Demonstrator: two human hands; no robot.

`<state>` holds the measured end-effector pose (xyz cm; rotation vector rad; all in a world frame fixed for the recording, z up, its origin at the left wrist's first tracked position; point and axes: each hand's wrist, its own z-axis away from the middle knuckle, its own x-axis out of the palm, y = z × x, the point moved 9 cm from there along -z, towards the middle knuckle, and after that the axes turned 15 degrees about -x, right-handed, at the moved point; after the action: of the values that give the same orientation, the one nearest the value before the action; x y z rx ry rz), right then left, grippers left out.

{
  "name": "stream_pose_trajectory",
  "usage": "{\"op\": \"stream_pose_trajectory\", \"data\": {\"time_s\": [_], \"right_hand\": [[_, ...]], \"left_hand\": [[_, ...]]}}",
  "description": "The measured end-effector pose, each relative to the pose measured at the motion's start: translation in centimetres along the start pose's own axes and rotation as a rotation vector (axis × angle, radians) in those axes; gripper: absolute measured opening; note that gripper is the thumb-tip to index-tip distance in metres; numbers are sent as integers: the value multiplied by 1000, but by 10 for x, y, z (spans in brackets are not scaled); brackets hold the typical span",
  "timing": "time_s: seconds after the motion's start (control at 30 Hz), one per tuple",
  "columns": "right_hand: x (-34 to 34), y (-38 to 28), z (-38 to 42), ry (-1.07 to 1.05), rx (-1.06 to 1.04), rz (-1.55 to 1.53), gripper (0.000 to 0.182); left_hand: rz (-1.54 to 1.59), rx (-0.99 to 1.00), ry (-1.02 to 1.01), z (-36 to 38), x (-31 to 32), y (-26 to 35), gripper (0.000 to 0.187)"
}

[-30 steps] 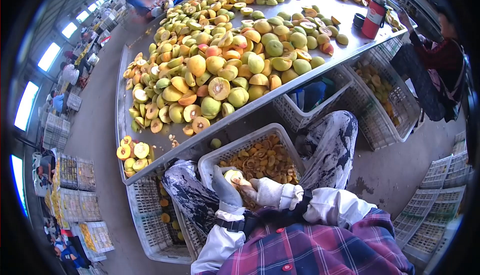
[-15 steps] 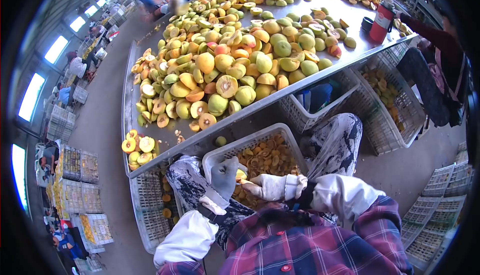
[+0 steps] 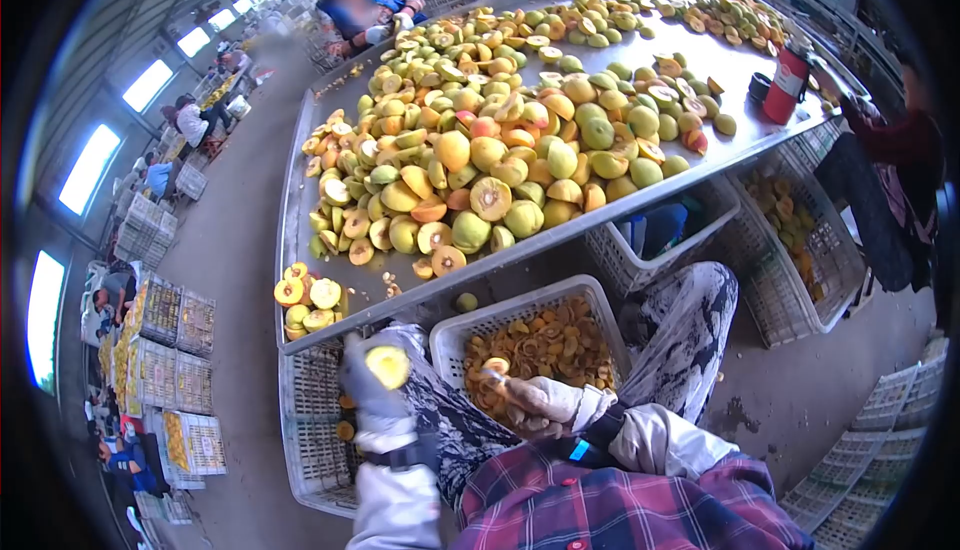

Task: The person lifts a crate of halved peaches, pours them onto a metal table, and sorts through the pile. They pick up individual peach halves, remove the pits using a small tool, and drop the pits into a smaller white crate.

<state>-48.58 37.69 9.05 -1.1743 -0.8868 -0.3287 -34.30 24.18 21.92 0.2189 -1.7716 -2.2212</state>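
My left hand (image 3: 372, 392), in a grey glove, holds a pale yellow peach half (image 3: 387, 367) with its cut face up, beside the table's near left corner. My right hand (image 3: 545, 405), in a whitish glove, is closed around a small pitting tool (image 3: 491, 374), its shape only partly visible. An orange scrap of fruit (image 3: 496, 364) shows at the tool's tip. Under that hand stands a white plastic crate (image 3: 452, 334) of orange-brown fruit scraps (image 3: 560, 342), between my knees. Just beyond my left hand, several cut halves (image 3: 308, 300) sit on the table corner.
A metal table (image 3: 300, 175) bears a large heap of whole and halved peaches (image 3: 470, 165). A red flask (image 3: 785, 87) stands at its right. Other crates (image 3: 318, 430) lie below it. One person (image 3: 365, 0) works across the table; another (image 3: 890, 170) sits at the right.
My left hand has moved left, away from my right hand, carrying the peach half toward the table corner. My right hand stays over the scrap crate. The head view has shifted.
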Motion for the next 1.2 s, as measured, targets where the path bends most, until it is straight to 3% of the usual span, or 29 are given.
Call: {"op": "stream_pose_trajectory", "data": {"time_s": [0.03,0.07,0.1,0.17,0.23,0.3,0.4,0.5,0.57,0.63,0.73,0.77,0.83,0.9,0.97,1.03,1.07,1.1,1.2], "right_hand": [[-43,15,0,146,85,342,54],[-75,26,-1,219,-126,637,56],[-72,4,1,296,-341,923,59],[-93,58,1,291,263,799,60],[-87,53,-1,274,314,767,59],[-88,35,4,405,242,669,61],[-98,34,3,406,183,710,58],[-110,45,1,425,173,644,57],[-107,40,5,443,228,661,56],[-103,26,1,466,124,698,54],[-109,34,-3,458,122,719,55],[-115,34,0,482,113,797,54],[-91,0,7,499,137,852,53],[-89,-7,6,521,-29,805,53],[-101,-6,4,561,-60,896,47],[-82,-34,-1,547,-230,1060,43],[-67,-48,-4,516,-306,1116,40],[-43,-70,-5,464,-351,1185,39],[-20,-88,-11,441,-375,1339,35]], "left_hand": [[-250,-31,-60,-48,-42,-16,35],[-757,293,65,-77,-68,0,27],[-1139,763,108,-53,-51,37,22],[-1242,831,269,-54,-45,54,28],[-1144,753,93,-74,2,43,33],[-1052,566,-193,-85,76,19,37],[-1565,552,-383,-87,161,-18,45],[-1758,434,-507,-91,185,-43,46],[-1710,347,-556,-96,185,-55,47],[-1640,340,-564,-98,183,-60,49],[-1374,176,-464,-103,169,-57,47],[-1108,359,-389,-106,164,-53,44],[-631,355,-408,-110,149,-35,29],[-171,7,-472,-109,125,-31,17],[18,-100,-502,-92,105,-33,17],[526,-579,-606,-53,103,-54,23],[583,-666,-553,-39,96,-65,32],[515,-647,-643,-34,95,-76,41],[381,-483,-602,-23,80,-99,53]]}}
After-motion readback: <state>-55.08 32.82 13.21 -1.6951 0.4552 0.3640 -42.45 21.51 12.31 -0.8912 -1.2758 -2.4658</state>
